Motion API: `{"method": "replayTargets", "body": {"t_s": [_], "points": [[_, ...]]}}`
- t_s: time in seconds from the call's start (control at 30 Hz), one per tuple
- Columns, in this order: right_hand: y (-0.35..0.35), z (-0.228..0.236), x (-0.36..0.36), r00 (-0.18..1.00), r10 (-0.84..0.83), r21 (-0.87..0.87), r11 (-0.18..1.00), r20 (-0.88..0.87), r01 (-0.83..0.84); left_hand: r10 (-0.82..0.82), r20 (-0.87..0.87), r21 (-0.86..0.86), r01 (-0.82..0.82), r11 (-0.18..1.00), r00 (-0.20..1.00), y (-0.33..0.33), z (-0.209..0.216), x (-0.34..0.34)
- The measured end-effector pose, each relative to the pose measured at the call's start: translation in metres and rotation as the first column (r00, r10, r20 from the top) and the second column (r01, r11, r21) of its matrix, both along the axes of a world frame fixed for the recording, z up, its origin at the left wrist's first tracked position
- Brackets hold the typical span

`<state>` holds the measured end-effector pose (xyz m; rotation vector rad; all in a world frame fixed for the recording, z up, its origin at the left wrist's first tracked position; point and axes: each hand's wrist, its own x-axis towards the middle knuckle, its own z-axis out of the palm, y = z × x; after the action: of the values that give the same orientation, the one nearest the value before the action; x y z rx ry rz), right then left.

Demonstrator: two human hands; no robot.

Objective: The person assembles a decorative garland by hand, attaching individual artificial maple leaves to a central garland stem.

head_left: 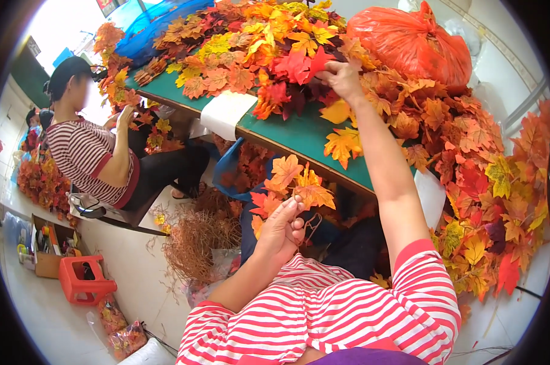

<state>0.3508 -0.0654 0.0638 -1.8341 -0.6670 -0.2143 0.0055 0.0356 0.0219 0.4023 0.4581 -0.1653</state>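
Observation:
My left hand (pixel 280 226) is closed in front of my lap, pinching the stem of a small spray of artificial maple leaves (pixel 312 190) in orange and red. A thin brown stem end hangs below its fingers. Across the table my right hand (pixel 343 80) reaches out, its thumb and fingers closed at the edge of a bright red artificial maple leaf (pixel 299 66). That leaf lies at the front of a large heap of artificial leaves (pixel 250 42) in yellow, orange and dark red. Below my right wrist, a yellow-orange leaf (pixel 344 145) hangs over the table edge.
The green table (pixel 275 132) carries a white paper (pixel 228 114) and a full red plastic bag (pixel 411 45). Leaf garlands (pixel 475 243) spill down at the right. Another person (pixel 92 140) sits at the left, near brown stems (pixel 202 237) and a red stool (pixel 85 280) on the floor.

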Motion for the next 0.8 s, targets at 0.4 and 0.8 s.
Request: {"method": "replayTargets", "body": {"t_s": [0.4, 0.8], "points": [[-0.082, 0.006, -0.069, 0.966, 0.240, -0.651, 0.749, 0.095, -0.122, -0.052, 0.033, -0.005, 0.052, 0.999, 0.998, -0.014, 0.001, 0.012], [0.019, 0.008, -0.009, 0.880, -0.125, -0.436, 0.832, 0.457, 0.345, -0.038, 0.043, -0.016, 0.039, 0.999, 0.998, -0.006, -0.005, 0.007]]}}
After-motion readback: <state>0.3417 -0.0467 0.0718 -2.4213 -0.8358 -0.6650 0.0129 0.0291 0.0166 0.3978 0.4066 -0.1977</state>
